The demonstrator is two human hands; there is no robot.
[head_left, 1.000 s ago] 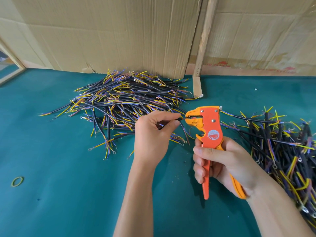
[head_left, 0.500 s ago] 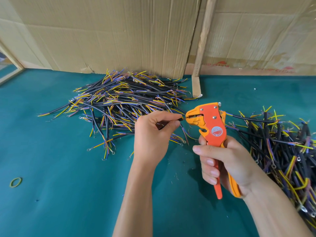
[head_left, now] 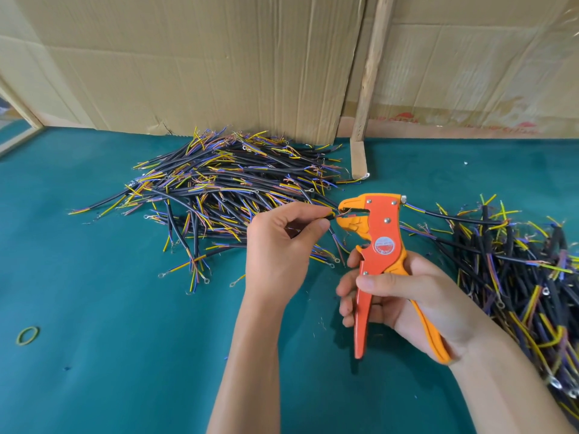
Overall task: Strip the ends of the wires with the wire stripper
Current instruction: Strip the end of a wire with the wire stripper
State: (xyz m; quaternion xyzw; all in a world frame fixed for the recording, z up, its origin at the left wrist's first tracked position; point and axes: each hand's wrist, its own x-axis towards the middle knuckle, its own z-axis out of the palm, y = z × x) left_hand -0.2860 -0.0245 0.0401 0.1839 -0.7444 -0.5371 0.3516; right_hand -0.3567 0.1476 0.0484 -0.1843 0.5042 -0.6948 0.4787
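Head view: the left hand (head_left: 279, 242) pinches a short black-sheathed wire (head_left: 329, 217) between thumb and forefinger just behind its end, which sits at the open jaws of the orange plastic-handled wire stripper (head_left: 380, 245) (handles spread), gripped by the right hand (head_left: 404, 296) above the teal worktop (head_left: 94, 339). The wire looks light, thin and pliant, so it likely needs holding close to the tip to stop it buckling; the stripper appears rigid and best held low on both handles.

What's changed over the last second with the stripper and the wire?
The stripper handles closed at the half-second mark and have sprung apart again; its head tilted slightly and its mouth is now open. The right hand still grips the handles, and the left hand still pinches the wire with its end at the mouth. Both wire piles and the rubber band have not moved.
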